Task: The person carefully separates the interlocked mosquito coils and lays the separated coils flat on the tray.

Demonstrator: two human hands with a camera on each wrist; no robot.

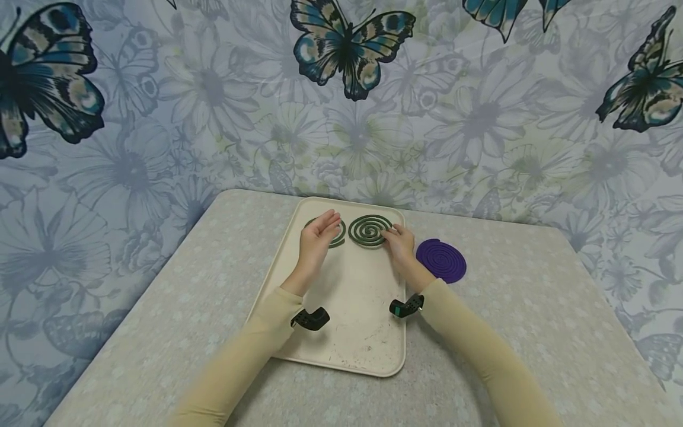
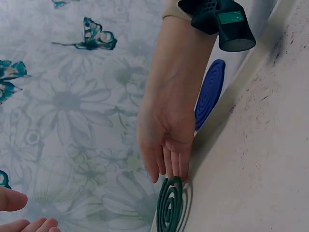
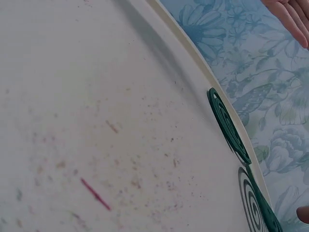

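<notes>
Two green mosquito coils are at the far end of a cream tray (image 1: 357,296). My right hand (image 1: 401,248) pinches the outer edge of the right coil (image 1: 369,231); a shadow beside it in the right wrist view shows it raised a little off the tray. The left coil (image 3: 227,123) lies on the tray and is partly hidden behind my left hand (image 1: 316,244) in the head view. That left hand hovers in front of it with straight fingers, palm turned inward, holding nothing.
A purple spiral-wound disc (image 1: 441,261) lies on the table just right of the tray, close to my right forearm. Dark crumbs and a thin pink sliver (image 3: 95,194) are scattered on the tray. A butterfly-patterned wall covering (image 1: 240,118) rises behind the table.
</notes>
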